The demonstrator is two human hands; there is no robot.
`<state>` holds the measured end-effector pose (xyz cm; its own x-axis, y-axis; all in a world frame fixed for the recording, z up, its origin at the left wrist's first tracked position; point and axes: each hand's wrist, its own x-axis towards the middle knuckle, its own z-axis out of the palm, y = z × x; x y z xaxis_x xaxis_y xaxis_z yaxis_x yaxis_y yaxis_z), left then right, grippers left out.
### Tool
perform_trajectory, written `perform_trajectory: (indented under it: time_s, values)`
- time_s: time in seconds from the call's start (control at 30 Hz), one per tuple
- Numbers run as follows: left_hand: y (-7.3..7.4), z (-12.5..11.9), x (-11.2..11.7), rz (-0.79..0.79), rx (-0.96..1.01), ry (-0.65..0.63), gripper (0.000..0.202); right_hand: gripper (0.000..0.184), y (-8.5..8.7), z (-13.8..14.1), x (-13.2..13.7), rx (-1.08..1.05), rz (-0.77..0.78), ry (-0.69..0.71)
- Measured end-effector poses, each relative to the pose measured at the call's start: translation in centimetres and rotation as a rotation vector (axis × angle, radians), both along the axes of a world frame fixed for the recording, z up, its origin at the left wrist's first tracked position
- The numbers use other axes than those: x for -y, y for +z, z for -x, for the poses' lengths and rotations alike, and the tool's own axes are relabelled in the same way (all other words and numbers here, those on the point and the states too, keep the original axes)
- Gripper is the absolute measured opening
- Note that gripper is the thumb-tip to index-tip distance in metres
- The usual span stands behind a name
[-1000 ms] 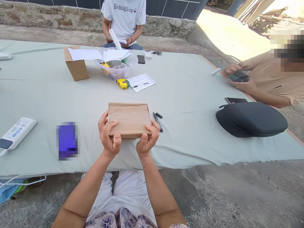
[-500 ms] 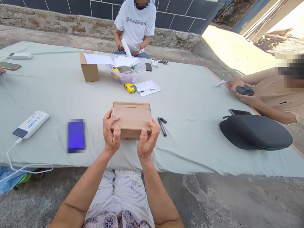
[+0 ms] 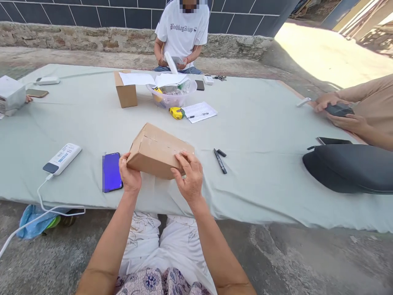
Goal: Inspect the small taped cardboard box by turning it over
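Note:
A brown cardboard box (image 3: 156,149) is held tilted above the near side of the table, a seam running along its upper face. My left hand (image 3: 130,174) grips its lower left corner, the fingers partly hidden beneath it. At the right end, my right hand (image 3: 189,174) holds the box with the thumb on the near side and the fingers over the upper face. Left of my left hand lies a phone (image 3: 113,172) with a blue screen. To the right of my right hand are a black marker (image 3: 220,161) and its separate cap (image 3: 221,153).
On the cloth-covered table (image 3: 260,123) are a white power bank (image 3: 62,159), a yellow tape measure (image 3: 177,113), a paper sheet (image 3: 201,112), a plastic basin (image 3: 172,98), another carton (image 3: 126,95) and a black case (image 3: 350,168). Other people sit across and at the right, holding things.
The box has been turned and tilted in my hands, its left end raised. My right hand has shifted its fingers onto the upper face. The view has swung left, showing a white box at the left edge.

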<state>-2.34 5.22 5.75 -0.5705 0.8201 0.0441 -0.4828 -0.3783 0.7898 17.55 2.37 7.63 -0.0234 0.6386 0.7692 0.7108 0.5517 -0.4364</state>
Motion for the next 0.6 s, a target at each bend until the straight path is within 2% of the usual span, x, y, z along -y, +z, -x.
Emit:
perform_trajectory:
  time_s: [0.1, 0.17, 0.23, 0.3, 0.37, 0.47, 0.6]
  values:
    - [-1.6, -1.7, 0.1, 0.034, 0.07, -0.067, 0.033, 0.041, -3.4, -3.9, 0.7, -0.155, 0.108, -0.089]
    - [-2.6, -3.1, 0.2, 0.113, 0.068, -0.123, 0.031, 0.051, -4.9, -5.6, 1.0, -0.342, 0.228, -0.06]
    - [-3.4, -4.1, 0.3, 0.25, -0.05, -0.208, 0.025, 0.059, -5.8, -6.5, 1.1, -0.506, 0.318, -0.036]
    - [-3.7, -4.4, 0.3, 0.357, -0.263, -0.259, 0.019, 0.06, -6.2, -6.8, 0.8, -0.594, 0.334, -0.071]
    - [-3.6, -4.1, 0.0, 0.373, -0.443, -0.216, 0.019, 0.058, -6.4, -6.7, 0.4, -0.61, 0.304, -0.125]
    - [-2.5, -3.3, -0.8, 0.266, -0.524, -0.109, 0.032, 0.056, -7.1, -6.6, -0.3, -0.581, 0.269, -0.153]
    - [-0.5, -3.4, -1.6, 0.054, -0.607, -0.194, 0.056, 0.052, -8.7, -6.1, -0.9, -0.568, 0.348, -0.176]
